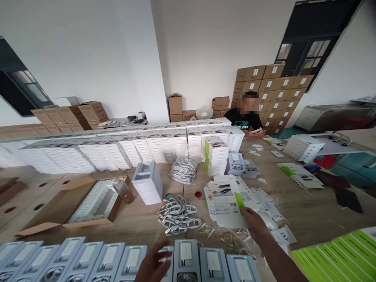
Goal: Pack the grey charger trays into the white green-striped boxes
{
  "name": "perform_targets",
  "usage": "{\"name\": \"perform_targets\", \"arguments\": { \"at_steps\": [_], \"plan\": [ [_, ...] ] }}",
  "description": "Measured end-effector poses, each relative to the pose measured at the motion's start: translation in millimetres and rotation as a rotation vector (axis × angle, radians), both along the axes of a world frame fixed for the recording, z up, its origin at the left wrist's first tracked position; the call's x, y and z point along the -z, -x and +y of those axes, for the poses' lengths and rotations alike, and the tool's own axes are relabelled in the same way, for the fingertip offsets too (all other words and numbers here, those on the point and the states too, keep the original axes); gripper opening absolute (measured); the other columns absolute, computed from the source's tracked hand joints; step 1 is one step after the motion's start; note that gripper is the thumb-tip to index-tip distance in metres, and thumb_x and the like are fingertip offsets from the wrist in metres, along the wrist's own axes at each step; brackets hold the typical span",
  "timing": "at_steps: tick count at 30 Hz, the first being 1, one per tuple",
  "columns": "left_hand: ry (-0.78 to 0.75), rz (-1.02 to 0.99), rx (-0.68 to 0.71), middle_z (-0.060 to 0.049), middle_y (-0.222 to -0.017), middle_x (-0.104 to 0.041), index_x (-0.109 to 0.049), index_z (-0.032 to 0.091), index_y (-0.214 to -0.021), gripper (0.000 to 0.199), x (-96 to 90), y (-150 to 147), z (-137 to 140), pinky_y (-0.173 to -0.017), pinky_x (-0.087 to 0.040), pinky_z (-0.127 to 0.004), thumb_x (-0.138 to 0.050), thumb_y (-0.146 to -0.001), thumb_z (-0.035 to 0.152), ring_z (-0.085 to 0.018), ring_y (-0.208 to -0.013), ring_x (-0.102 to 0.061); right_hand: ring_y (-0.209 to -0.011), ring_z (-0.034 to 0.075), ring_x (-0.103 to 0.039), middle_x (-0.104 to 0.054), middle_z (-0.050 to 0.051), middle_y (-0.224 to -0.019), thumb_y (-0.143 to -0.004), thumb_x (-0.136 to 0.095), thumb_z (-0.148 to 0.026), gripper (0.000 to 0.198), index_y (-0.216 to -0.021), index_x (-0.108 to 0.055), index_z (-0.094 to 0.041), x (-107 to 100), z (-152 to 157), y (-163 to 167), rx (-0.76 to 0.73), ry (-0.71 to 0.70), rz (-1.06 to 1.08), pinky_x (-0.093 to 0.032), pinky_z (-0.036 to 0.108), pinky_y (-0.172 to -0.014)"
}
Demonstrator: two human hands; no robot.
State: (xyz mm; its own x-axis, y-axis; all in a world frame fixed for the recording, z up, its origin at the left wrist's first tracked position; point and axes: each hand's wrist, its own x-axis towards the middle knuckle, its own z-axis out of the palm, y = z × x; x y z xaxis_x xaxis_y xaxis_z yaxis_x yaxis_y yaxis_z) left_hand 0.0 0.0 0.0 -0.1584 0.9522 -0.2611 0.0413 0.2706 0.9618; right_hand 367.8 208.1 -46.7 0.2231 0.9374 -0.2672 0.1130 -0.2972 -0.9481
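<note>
My right hand (255, 221) pinches the green-striped edge of a flat, unfolded printed carton (225, 199). That carton lies over a pile of other flat cartons (264, 203). My left hand (154, 261) hovers above a row of pale blue trays, its fingers apart and slightly curled, holding nothing that I can see. Right beside it is one tray (185, 258) with a white charger block in its upper part and a coiled cable below. Beyond the hands lies a heap of coiled white cables (178, 215).
Long stacks of white boxes (152, 145) line the table's back. An open cardboard box (94, 203) stands left, near stacked trays (147, 182). Bagged cables (183, 168) lie mid-table. Green-edged cartons (340, 254) fill the front right. Another person (245, 117) sits across, holding something small.
</note>
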Motion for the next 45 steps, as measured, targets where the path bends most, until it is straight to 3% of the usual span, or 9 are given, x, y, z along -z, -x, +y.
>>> {"name": "perform_targets", "arguments": {
  "at_steps": [3, 6, 9, 14, 21, 31, 37, 41, 45],
  "plan": [
    [-0.008, -0.265, -0.001, -0.015, -0.133, -0.060, -0.056, 0.025, -0.129, 0.072, -40.3, -30.6, 54.2, -0.093, -0.051, -0.042, -0.078, -0.067, 0.054, -0.032, -0.116, -0.060, -0.068, 0.026, -0.070, -0.074, 0.004, -0.075, -0.061, -0.076, -0.056, 0.043, -0.085, -0.067, -0.021, -19.7, -53.2, 48.1, -0.116, 0.059, 0.419, -0.056, 0.036, -0.059],
    [-0.043, -0.482, 0.107, -0.017, -0.127, -0.064, -0.058, 0.020, -0.127, 0.059, -82.3, -50.0, 91.3, -0.090, -0.052, -0.047, -0.073, -0.075, 0.045, -0.034, -0.110, -0.064, -0.071, 0.026, -0.070, -0.075, 0.005, -0.078, -0.067, -0.075, -0.056, 0.042, -0.085, -0.068, -0.019, -34.9, -101.6, 86.4, -0.336, 0.108, 0.526, -0.056, 0.037, -0.065],
    [-0.070, -0.420, 0.207, -0.018, -0.117, -0.070, -0.066, 0.012, -0.117, 0.051, -105.8, -55.6, 102.7, -0.095, -0.049, -0.049, -0.075, -0.074, 0.038, -0.036, -0.105, -0.066, -0.089, 0.029, -0.069, -0.075, 0.010, -0.094, -0.073, -0.071, -0.051, 0.046, -0.102, -0.068, -0.016, -54.9, -116.7, 93.2, -0.500, -0.024, 0.293, -0.055, 0.041, -0.079],
    [-0.101, -0.058, 0.451, -0.010, -0.114, -0.072, -0.067, 0.016, -0.117, 0.042, -121.5, -55.5, 97.2, -0.097, -0.047, -0.044, -0.070, -0.080, 0.034, -0.033, -0.110, -0.063, -0.131, 0.029, -0.045, -0.047, 0.010, -0.145, -0.085, -0.059, -0.038, 0.058, -0.140, -0.044, -0.026, -110.8, -88.3, 65.2, -0.427, -0.489, -0.344, -0.045, 0.045, -0.101],
    [-0.091, 0.139, 0.554, -0.007, -0.105, -0.074, -0.068, 0.016, -0.109, 0.034, -129.2, -70.2, 92.6, -0.087, -0.048, -0.037, -0.067, -0.081, 0.036, -0.029, -0.100, -0.065, -0.097, 0.021, -0.064, -0.069, 0.006, -0.112, -0.083, -0.061, -0.026, 0.031, -0.113, -0.064, -0.023, -166.3, -65.8, 67.8, -0.762, -0.586, -0.595, -0.048, 0.033, -0.085],
    [-0.015, 0.211, 0.856, -0.001, -0.098, -0.074, -0.070, 0.022, -0.101, 0.029, -143.9, -70.9, 89.5, -0.077, -0.046, -0.028, -0.064, -0.080, 0.041, -0.023, -0.090, -0.064, -0.070, 0.019, -0.065, -0.073, 0.003, -0.079, -0.075, -0.064, -0.030, 0.016, -0.089, -0.067, -0.023, -165.4, -79.9, 62.9, -0.825, -0.500, -0.903, -0.036, 0.024, -0.059],
    [-0.014, 0.719, 0.891, 0.002, -0.063, -0.061, -0.070, 0.019, -0.073, 0.024, -157.2, -85.5, 104.5, -0.054, -0.032, -0.027, -0.061, -0.076, 0.041, -0.016, -0.060, -0.052, -0.073, 0.024, -0.067, -0.073, 0.007, -0.078, -0.077, -0.060, -0.028, 0.017, -0.091, -0.067, -0.021, -155.3, -96.6, 71.7, -0.839, -0.507, -0.996, -0.037, 0.028, -0.061],
    [-0.164, 1.039, 0.793, 0.000, -0.063, -0.060, -0.064, 0.020, -0.067, 0.015, -158.9, -104.0, 106.3, -0.054, -0.024, -0.028, -0.059, -0.074, 0.032, -0.016, -0.061, -0.053, -0.072, 0.020, -0.065, -0.072, 0.004, -0.079, -0.076, -0.062, -0.030, 0.020, -0.093, -0.067, -0.021, -143.5, -107.1, 71.0, -0.789, -0.428, -0.715, -0.040, 0.025, -0.061],
    [-0.171, 1.045, 0.886, 0.002, -0.058, -0.058, -0.059, 0.021, -0.062, 0.017, -153.0, -108.7, 101.8, -0.054, -0.023, -0.028, -0.057, -0.076, 0.030, -0.015, -0.057, -0.052, -0.069, 0.012, -0.061, -0.069, 0.001, -0.083, -0.077, -0.059, -0.028, 0.023, -0.097, -0.067, -0.020, -122.4, -109.8, 57.2, -0.817, -0.168, -0.022, -0.043, 0.020, -0.058]
  ]
}}
